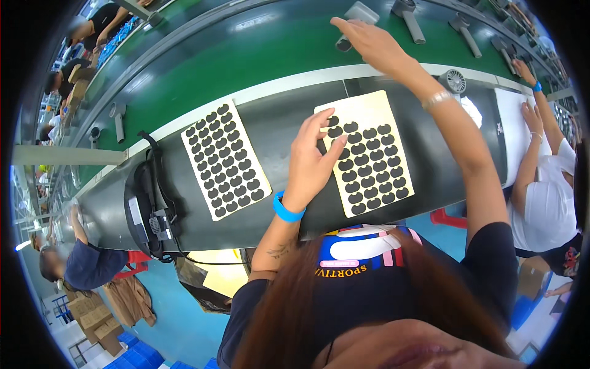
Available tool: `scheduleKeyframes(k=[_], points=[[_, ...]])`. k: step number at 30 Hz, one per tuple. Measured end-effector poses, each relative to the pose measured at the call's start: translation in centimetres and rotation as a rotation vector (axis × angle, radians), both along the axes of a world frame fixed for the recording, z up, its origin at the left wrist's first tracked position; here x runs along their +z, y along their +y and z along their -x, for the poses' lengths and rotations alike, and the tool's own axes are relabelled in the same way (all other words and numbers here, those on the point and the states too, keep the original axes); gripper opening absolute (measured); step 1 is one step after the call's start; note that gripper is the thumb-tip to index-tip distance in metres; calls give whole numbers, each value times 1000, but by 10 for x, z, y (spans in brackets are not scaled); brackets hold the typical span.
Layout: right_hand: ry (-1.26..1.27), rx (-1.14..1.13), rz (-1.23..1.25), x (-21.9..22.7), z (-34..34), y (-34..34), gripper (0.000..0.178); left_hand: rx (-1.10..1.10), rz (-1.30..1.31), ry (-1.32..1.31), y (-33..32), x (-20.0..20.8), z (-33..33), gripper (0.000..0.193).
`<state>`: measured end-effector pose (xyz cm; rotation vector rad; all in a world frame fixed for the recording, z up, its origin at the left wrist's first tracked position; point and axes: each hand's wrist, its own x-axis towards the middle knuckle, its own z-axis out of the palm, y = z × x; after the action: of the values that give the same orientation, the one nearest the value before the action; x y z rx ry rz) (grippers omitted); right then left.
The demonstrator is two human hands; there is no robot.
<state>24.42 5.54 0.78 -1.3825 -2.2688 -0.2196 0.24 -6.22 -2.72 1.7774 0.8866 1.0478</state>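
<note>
The left hand (312, 157) is half open at the sticker sheet (364, 111); I can't tell if it pinches anything. The right hand (372, 44) looks loosely open over a grey fan (362, 12), its hold unclear. A sloppy grab could drop the fan. Below both hands, the shirt (369, 295) has orange letters.

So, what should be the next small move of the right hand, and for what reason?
I would probably secure the right hand around the light-grey plastic device with a cylindrical handle: the hand overlaps it above the green conveyor belt, though whether they touch is unclear. The left hand is at the pale-yellow paper sheet of black rounded stickers, its grip open.
</note>
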Motion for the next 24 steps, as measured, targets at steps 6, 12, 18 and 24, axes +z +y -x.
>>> scheduleKeyframes(k=[6, 12, 18, 24], points=[[-31, 18, 75, -42, -17, 14, 65, -34, -148, 323, -8, -15, -2, 52], [418, -122, -3, -20, -15, -78, 54, -71, -223, 386, -9, -16, -5, 52], [679, -510, -14, -58, -65, -47, 50, -90, -242, 379, -15, -16, -10, 49], [411, -789, -269, -87, -97, 12, 47, -50, -281, 376, -16, -26, -11, 42]])
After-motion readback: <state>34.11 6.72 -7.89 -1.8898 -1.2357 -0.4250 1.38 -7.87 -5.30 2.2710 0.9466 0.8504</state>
